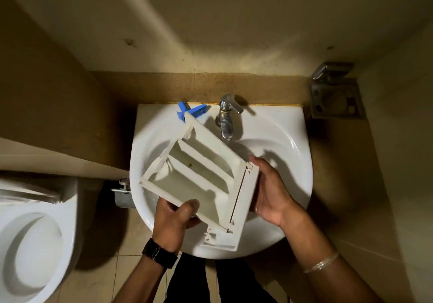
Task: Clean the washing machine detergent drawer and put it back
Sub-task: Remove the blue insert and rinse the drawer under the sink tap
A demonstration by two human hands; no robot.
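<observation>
The white detergent drawer [199, 174] is held tilted over the white basin [288, 143], its open compartments facing up at me. My left hand [174, 216] grips the drawer's near side wall, thumb over the edge. My right hand [269, 190] holds the drawer's front panel from the right, fingers curled behind it. The drawer's far corner reaches up toward the tap. No water is visibly running.
A chrome tap [226, 117] stands at the back of the basin. Blue plastic insert pieces [191, 111] lie on the basin's back ledge to the left. A white toilet [35, 244] is at lower left. A metal soap holder [335, 96] hangs on the right wall.
</observation>
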